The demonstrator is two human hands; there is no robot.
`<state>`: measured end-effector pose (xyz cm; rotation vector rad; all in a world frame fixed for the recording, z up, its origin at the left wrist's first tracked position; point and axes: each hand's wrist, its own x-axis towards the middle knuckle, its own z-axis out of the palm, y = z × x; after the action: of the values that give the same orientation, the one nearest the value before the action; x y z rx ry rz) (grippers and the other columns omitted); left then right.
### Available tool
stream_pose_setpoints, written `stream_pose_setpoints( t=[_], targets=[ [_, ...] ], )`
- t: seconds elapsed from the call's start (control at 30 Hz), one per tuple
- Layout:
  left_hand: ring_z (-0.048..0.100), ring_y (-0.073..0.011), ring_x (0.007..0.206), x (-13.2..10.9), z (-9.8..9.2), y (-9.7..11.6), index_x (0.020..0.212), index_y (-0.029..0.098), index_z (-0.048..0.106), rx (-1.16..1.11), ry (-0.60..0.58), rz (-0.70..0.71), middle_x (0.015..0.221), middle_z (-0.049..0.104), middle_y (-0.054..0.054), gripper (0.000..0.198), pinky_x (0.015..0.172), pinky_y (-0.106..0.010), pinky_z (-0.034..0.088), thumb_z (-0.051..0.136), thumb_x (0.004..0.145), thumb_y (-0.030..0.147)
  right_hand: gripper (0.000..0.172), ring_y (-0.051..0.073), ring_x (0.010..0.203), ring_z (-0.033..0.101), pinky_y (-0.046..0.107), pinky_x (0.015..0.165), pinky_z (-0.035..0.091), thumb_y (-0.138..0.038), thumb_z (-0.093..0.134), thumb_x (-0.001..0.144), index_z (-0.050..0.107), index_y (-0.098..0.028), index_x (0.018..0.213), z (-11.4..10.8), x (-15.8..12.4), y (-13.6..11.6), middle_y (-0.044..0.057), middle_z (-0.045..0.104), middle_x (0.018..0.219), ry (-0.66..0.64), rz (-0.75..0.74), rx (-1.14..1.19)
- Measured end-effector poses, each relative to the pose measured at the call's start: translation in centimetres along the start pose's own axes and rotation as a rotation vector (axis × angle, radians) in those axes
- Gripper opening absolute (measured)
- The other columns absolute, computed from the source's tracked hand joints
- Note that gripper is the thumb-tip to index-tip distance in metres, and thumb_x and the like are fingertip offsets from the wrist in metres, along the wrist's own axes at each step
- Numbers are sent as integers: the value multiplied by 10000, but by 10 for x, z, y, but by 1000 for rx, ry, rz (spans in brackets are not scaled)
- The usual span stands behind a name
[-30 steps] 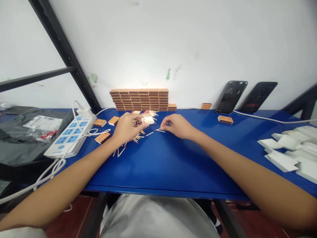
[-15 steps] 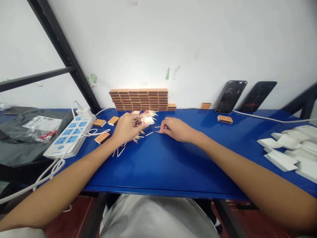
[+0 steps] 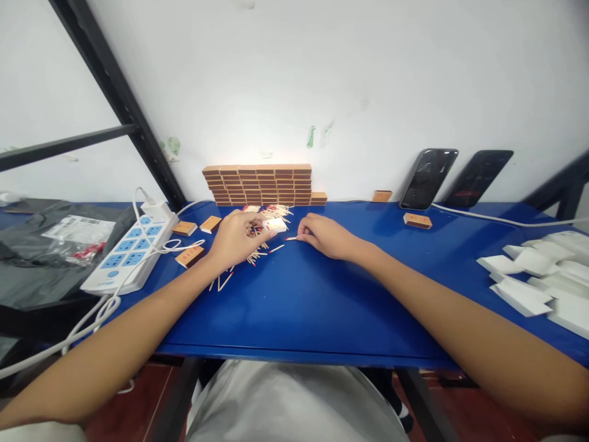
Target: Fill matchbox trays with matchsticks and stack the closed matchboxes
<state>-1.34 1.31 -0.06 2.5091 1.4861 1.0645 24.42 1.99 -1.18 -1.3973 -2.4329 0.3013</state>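
Observation:
My left hand point(image 3: 242, 236) is closed around a small white matchbox tray point(image 3: 276, 225), which has some matches in it. Just to the right, my right hand point(image 3: 326, 236) pinches a match point(image 3: 291, 238) between thumb and fingers, its red head pointing left toward the tray. Behind and under my left hand lies a heap of loose matches point(image 3: 278, 211), partly hidden by it. One stray match point(image 3: 277, 248) rests on the blue table point(image 3: 294, 307) just in front of the tray.
A stacked wall of matchboxes point(image 3: 257, 185) stands against the wall. Loose matchboxes point(image 3: 189, 256) lie beside a white power strip point(image 3: 131, 252) at the left. Two phones, one a grey phone point(image 3: 427, 179), lean at the back right. White trays point(image 3: 519, 294) are piled at the right edge.
My right hand has moved slightly up, and the match in its pinch now shows at greater length. The left hand stays in place with the tray.

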Motion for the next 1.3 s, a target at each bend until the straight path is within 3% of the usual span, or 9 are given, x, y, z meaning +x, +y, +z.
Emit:
stream_pose_setpoints(
  t=[0.13,0.3,0.57,0.73,0.87,0.93,1.03,1.17,1.3],
  targets=[
    [726,-289,965,1,1,-2,1038,210,796,12,-10,14,1040,804,-68,380,838,-395,542,809,824,523,101,193,863,603,296,779,433,-193,576,1008,655,-168,949,-6,0,1,96,651,1043,6,-6,-15],
    [716,-267,922,0,2,-3,1000,202,784,-8,-42,76,981,802,-56,335,819,-380,531,797,847,499,89,199,888,607,302,806,441,-215,582,1010,648,-163,978,-14,-1,-4,89,656,1011,185,-70,37],
    [702,-264,1005,-2,1,4,1063,241,788,-104,-103,217,1081,804,-43,338,888,-384,530,816,841,494,86,176,865,598,281,766,415,-196,573,1005,654,-183,980,3,-8,-29,60,627,1013,232,-155,112],
    [709,-272,950,-1,1,3,1041,223,796,-46,0,96,1027,805,-57,348,839,-381,538,823,827,495,110,164,819,578,277,730,407,-228,566,1012,663,-181,990,3,-6,-24,43,613,942,400,-144,185],
    [710,-288,961,2,-1,0,1001,222,799,16,106,-36,1008,808,-57,343,854,-395,534,799,841,525,77,163,845,586,285,770,436,-228,650,965,686,-184,1017,12,-5,-24,51,612,994,224,-195,205],
    [713,-285,961,3,-3,0,1018,228,800,24,120,-59,998,811,-48,337,860,-394,533,799,842,514,60,169,873,592,291,796,450,-209,660,957,687,-180,1003,17,-5,-26,59,617,1009,104,-214,209],
    [711,-285,961,3,-2,-1,1034,229,800,26,101,-47,1011,810,-45,341,853,-391,534,793,846,514,78,184,898,593,301,817,452,-185,620,983,666,-169,921,19,-5,-29,62,632,948,31,-185,191],
    [707,-294,950,2,0,-1,1022,213,799,50,63,-15,1019,806,-67,386,838,-393,536,788,839,553,99,180,894,601,300,828,452,-191,589,1008,652,-166,937,12,-4,-30,73,640,993,76,-135,155],
    [716,-300,982,4,-3,-1,1003,222,802,64,124,-77,1005,809,-61,348,873,-400,531,784,847,532,107,176,858,621,294,794,445,-220,588,1013,661,-171,951,11,7,-35,74,659,1004,194,21,103]
  ],
)
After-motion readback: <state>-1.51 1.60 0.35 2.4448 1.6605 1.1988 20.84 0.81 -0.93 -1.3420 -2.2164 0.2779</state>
